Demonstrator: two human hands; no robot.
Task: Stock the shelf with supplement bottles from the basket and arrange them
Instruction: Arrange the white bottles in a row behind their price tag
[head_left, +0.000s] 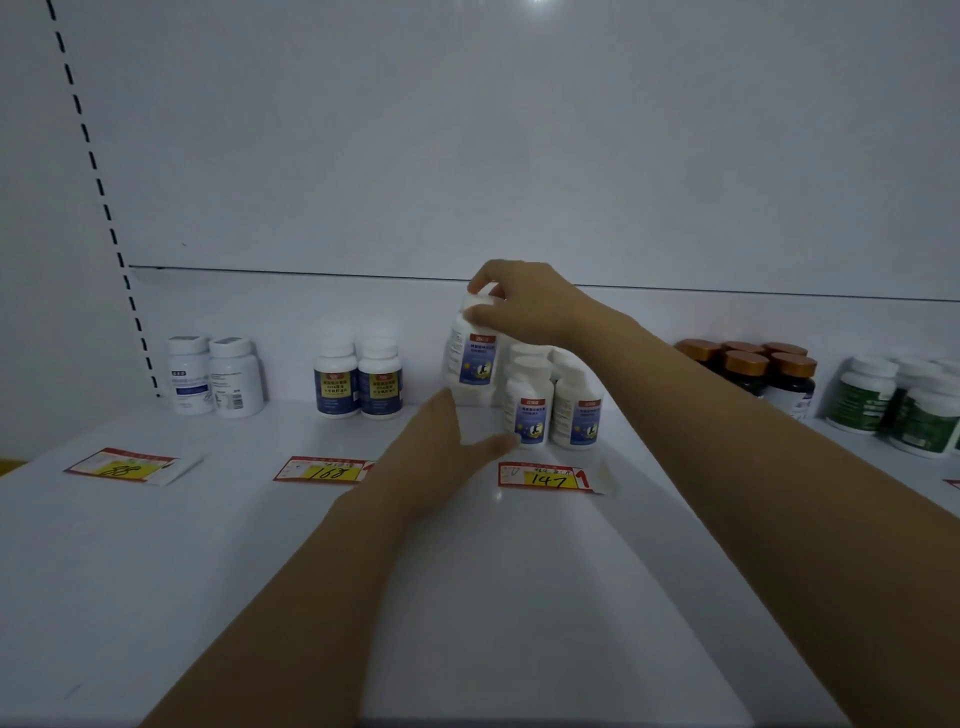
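My right hand (519, 306) grips the white cap of a white supplement bottle (472, 358) with a blue label, held just above the white shelf (208, 545) at the left of its group. Beside it stand matching white bottles (550, 405), two in front and others behind. My left hand (441, 457) lies flat and open on the shelf, its thumb touching the base of the front left bottle. The basket is out of view.
Two white bottles (215, 376) stand at the far left, two blue-and-yellow labelled ones (358, 379) beside them. Dark bottles with copper caps (753, 369) and green-labelled bottles (898, 405) are at the right. Price tags 88 (124, 467), 168 (322, 470), 147 (545, 475) lie in front.
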